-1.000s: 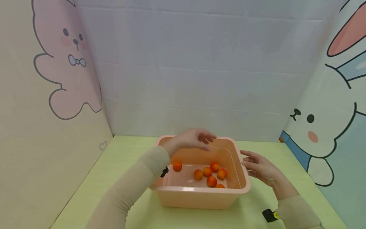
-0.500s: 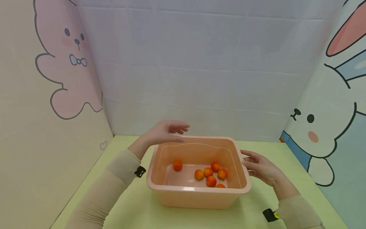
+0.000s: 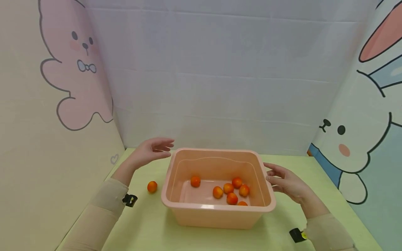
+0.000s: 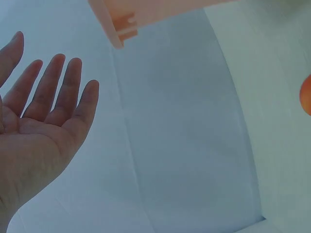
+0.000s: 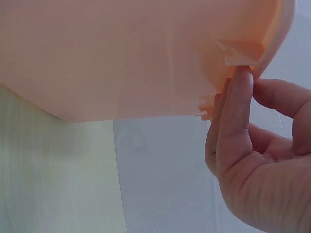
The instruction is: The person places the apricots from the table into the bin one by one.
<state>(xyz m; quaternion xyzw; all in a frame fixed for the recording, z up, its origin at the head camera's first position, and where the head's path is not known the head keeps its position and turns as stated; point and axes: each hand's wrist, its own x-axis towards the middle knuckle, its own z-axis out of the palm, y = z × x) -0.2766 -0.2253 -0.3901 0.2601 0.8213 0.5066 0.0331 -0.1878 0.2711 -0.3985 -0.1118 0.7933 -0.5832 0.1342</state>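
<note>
A pink plastic tub [image 3: 220, 208] stands on the green table and holds several small orange fruits [image 3: 232, 198]. One more orange fruit [image 3: 152, 186] lies on the table just left of the tub. My left hand [image 3: 155, 148] hovers open, palm sideways, beside the tub's far left corner and holds nothing. The left wrist view shows that open palm [image 4: 43, 121], a tub corner [image 4: 126, 19] and the loose fruit [image 4: 306, 94]. My right hand [image 3: 279, 179] rests straight fingers [image 5: 233, 121] against the tub's right rim [image 5: 243, 53].
Cartoon rabbit panels close in the table on the left [image 3: 62, 87] and right [image 3: 361, 122], and a white panel [image 3: 213, 87] stands behind. Bare green tabletop [image 3: 141, 226] lies in front of the tub.
My left hand has pulled back from over the tub to its left side. With the arm gone, an orange fruit shows on the table left of the tub. The right hand has stayed put.
</note>
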